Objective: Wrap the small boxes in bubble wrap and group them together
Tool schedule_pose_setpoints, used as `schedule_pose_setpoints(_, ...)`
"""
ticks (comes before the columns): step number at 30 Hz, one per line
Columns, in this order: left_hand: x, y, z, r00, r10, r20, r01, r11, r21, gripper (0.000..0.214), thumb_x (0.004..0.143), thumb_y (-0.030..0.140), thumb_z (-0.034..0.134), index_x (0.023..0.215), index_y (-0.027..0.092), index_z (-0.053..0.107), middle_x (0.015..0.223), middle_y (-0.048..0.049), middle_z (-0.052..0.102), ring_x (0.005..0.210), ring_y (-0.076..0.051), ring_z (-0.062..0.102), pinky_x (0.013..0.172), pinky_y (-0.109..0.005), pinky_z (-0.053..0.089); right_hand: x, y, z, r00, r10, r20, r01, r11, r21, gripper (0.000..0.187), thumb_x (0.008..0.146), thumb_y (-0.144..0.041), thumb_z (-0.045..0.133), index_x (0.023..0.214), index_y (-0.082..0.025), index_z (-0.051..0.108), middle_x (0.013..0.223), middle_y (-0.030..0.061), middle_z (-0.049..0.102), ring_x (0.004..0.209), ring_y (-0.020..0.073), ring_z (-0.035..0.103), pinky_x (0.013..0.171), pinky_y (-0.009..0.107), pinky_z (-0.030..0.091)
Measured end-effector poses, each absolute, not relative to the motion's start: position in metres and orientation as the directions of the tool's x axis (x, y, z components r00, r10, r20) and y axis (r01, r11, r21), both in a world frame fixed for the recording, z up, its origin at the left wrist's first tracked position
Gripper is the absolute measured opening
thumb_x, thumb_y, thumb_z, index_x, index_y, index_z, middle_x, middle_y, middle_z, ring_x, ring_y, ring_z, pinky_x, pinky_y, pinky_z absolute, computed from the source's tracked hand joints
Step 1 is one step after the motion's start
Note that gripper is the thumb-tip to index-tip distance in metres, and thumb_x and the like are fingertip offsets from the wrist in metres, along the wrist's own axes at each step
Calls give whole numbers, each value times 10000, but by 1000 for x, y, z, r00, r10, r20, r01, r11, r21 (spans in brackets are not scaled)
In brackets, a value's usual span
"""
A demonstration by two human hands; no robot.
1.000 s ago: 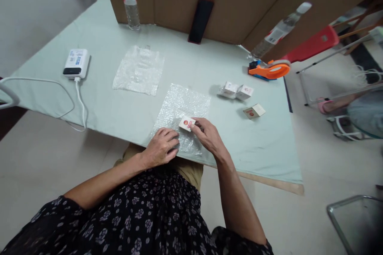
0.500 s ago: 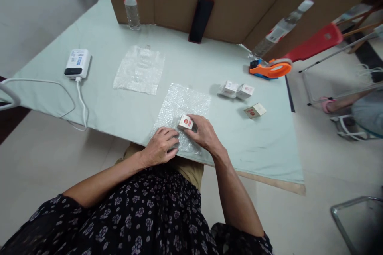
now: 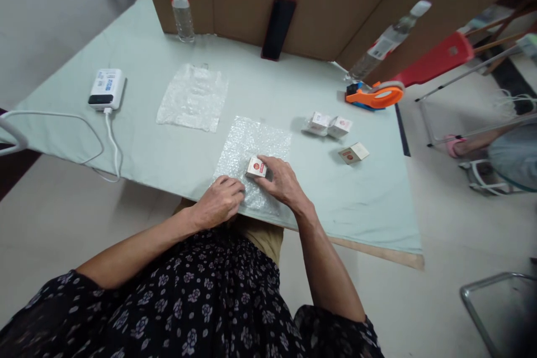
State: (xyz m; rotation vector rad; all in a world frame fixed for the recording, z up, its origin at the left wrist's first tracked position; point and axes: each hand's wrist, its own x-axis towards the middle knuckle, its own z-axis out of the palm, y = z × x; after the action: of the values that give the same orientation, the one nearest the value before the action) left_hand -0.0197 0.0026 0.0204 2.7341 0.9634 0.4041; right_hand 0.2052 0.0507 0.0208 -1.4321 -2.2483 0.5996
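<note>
A small white box with a red round mark is held between the thumb and fingers of my right hand, over a sheet of bubble wrap at the table's near edge. My left hand is at the sheet's near left corner, its fingers curled together on the wrap; their tips are partly hidden. To the right lie two boxes side by side, a left box in clear wrapping and a right box. Nearer stands another small box, tilted toward me.
A second bubble wrap sheet lies at left, beyond it a white device with a cable. An orange tape dispenser, two water bottles, left and right, and a phone stand along the cardboard.
My left hand has drawn its fingers together and shifted slightly left along the wrap's edge. My right hand still holds the box, hardly moved; the whole view has shifted a little.
</note>
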Motion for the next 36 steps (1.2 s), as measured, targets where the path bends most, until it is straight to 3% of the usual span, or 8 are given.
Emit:
schedule_pose_setpoints(7,-18,4,23,676,657,333,534,-749,392,128,870,105,526,831,182,620,1025,-76,707,1001,-218,614,933,-398,469,205,54,18,-394,914,96,697,365,-618,536,850,-338,651,1368,-247,547,1319,101,648,1185,302,592,1019,522,449)
schedule_pose_setpoints(12,-11,28,47,576,732,365,566,-679,467,100,823,106,553,830,186,613,1042,-81,717,991,-225,630,893,-399,489,226,49,47,-363,929,77,526,272,-806,488,942,-500,520,1367,-262,550,1361,97,612,1224,269,590,1021,498,475)
schedule_pose_setpoints(16,-2,59,59,564,758,329,596,-649,474,89,804,113,554,811,179,614,1044,-88,717,999,-237,635,893,-403,488,233,37,65,-379,919,106,554,317,-769,505,851,-526,665,1281,-270,595,1360,87,611,1261,285,565,1061,509,442)
schedule_pose_setpoints(20,1,79,59,525,810,260,604,-571,557,95,799,138,538,792,186,619,962,-65,719,959,-221,642,896,-388,489,220,39,54,-294,937,191,617,339,-710,127,871,-360,641,925,-246,660,1257,88,668,1205,271,603,1043,477,446)
schedule_pose_setpoints(22,-2,81,61,498,849,178,597,-485,639,114,813,200,548,881,190,639,990,-56,718,950,-214,648,874,-373,504,214,44,46,-241,950,198,585,305,-751,100,869,-305,604,798,-238,628,1204,80,689,1140,253,636,987,440,481)
schedule_pose_setpoints(26,-9,80,62,470,882,35,589,-343,732,374,751,343,667,1094,201,629,1131,-59,701,1003,-233,648,869,-374,523,210,51,36,-189,970,152,536,232,-812,104,830,-303,608,754,-233,616,1118,69,723,1051,245,666,889,400,508)
schedule_pose_setpoints(32,0,85,45,437,899,31,454,-250,855,147,797,309,596,745,179,642,1074,-65,732,1003,-210,666,883,-349,511,207,55,34,-172,978,116,506,189,-842,155,822,-347,611,732,-222,624,1018,62,738,936,218,673,785,337,503)
schedule_pose_setpoints(36,6,84,39,363,932,10,421,-173,890,113,751,268,593,714,169,632,974,-57,750,891,-187,680,811,-313,520,206,52,31,-145,981,128,496,184,-849,155,837,-363,616,768,-225,632,931,43,736,879,205,670,770,333,502)
